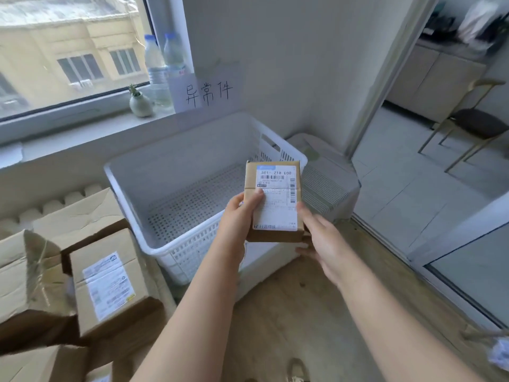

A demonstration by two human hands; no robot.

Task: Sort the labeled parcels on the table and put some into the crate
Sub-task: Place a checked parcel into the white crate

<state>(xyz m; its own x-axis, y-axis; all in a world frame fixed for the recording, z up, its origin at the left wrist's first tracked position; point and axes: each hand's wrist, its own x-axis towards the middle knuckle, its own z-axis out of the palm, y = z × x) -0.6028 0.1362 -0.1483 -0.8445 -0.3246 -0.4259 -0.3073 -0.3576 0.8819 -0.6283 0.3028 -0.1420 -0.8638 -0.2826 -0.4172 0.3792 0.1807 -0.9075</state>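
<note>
I hold the small brown parcel (275, 186), label up, over the near rim of the white crate (154, 161). My left hand (238, 216) grips its left edge and my right hand (323, 244) grips its lower right corner.

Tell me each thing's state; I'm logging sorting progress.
small parcel: held in both hands, label up.
crate: no parcels visible inside.
left hand: grips the small parcel.
right hand: holds its lower corner.
labeled box: closed, label up.
torn box: flap open.
</note>
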